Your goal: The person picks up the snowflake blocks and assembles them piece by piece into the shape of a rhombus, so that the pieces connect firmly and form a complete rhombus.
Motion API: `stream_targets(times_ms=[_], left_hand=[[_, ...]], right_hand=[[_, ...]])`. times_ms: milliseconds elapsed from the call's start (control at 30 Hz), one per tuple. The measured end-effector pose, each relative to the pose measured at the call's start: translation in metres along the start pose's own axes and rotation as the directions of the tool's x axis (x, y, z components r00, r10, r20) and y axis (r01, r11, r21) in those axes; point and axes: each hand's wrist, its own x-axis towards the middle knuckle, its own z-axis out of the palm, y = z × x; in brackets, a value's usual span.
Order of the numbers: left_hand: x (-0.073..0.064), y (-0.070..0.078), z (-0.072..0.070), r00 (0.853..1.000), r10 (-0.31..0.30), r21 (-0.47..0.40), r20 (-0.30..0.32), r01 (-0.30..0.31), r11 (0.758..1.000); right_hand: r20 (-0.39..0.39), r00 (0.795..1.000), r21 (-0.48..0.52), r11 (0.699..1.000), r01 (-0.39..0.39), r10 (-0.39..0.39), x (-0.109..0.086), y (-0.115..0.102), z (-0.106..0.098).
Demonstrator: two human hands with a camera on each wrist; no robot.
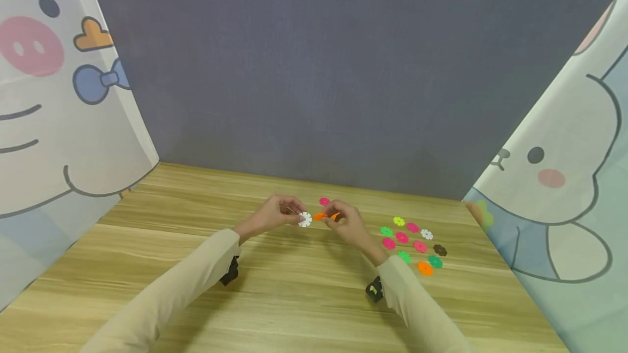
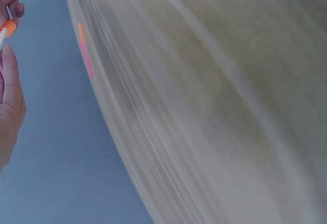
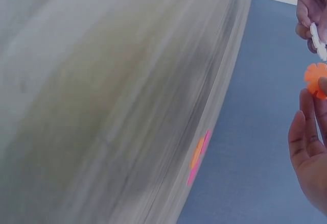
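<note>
Above the middle of the table, my left hand [image 1: 275,213] pinches a white snowflake building disc [image 1: 306,220] between thumb and fingers. My right hand [image 1: 347,226] pinches an orange snowflake building disc [image 1: 320,216], held close to the white one. In the right wrist view, the white disc [image 3: 317,41] is turned nearly edge-on just above the orange disc [image 3: 314,76], whose notched face shows. Past the right hand, a pink disc [image 1: 324,201] lies on the table, and another orange disc [image 1: 336,215] is partly hidden by the fingers.
To the right, several loose discs lie spread on the wooden table [image 1: 275,298], among them a yellow disc [image 1: 399,221], a brown disc [image 1: 440,250] and an orange disc [image 1: 425,268]. A grey panel [image 1: 294,70] stands behind the table, with cartoon-printed sheets at both sides.
</note>
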Motion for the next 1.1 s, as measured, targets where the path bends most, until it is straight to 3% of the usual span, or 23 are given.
stream_targets(times_ms=[467, 833, 1100], left_hand=[[-0.0035, 0.0009, 0.0024, 0.999, -0.04, -0.016, 0.028, 0.04, 0.999], [-0.0031, -0.0004, 0.0043, 0.999, -0.041, -0.038, 0.025, 0.042, 0.998], [-0.005, 0.002, 0.0054, 0.997, -0.081, -0.012, 0.01, 0.081, 0.997]], right_hand=[[0.011, 0.999, 0.057, 0.998, -0.03, 0.03, -0.002, -0.0024, 0.003], [0.005, 1.0, 0.088, 0.996, 0.012, -0.012, -0.0024, -0.0047, 0.0053], [-0.006, 0.999, 0.071, 0.996, 0.051, -0.051, -0.0046, -0.007, 0.0083]])
